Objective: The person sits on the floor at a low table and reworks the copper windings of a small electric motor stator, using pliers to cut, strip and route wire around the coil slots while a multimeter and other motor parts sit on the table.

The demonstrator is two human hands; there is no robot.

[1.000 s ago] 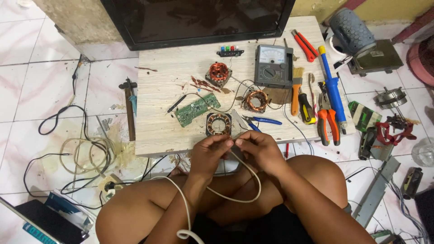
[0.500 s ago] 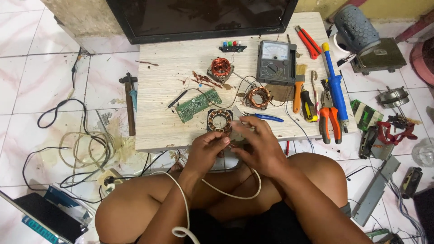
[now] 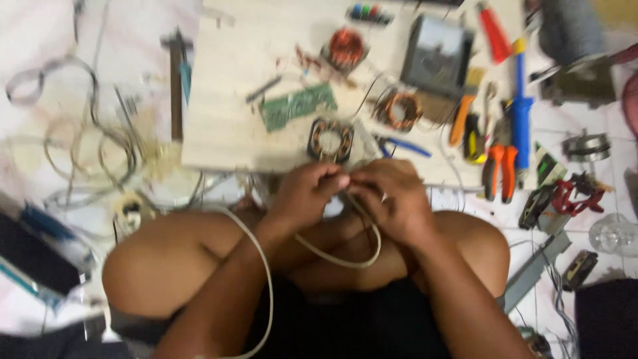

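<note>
Wooden board at 12 o'clock | left hand and right hand being brought closer together than a second ago | fingers being pinched on white cable | fan stator being left untouched.

One camera only, worn on the head, looking steeply down and close over the crossed legs; the wooden board fills the top, tiled floor at both edges, everything slightly blurred.

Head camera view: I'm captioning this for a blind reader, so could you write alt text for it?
A seated person's left hand and right hand meet over a pale cable that loops down across the lap. Just beyond them, a wooden board carries a green circuit board, copper coils, a meter and orange-handled pliers. The picture is blurred.
</note>
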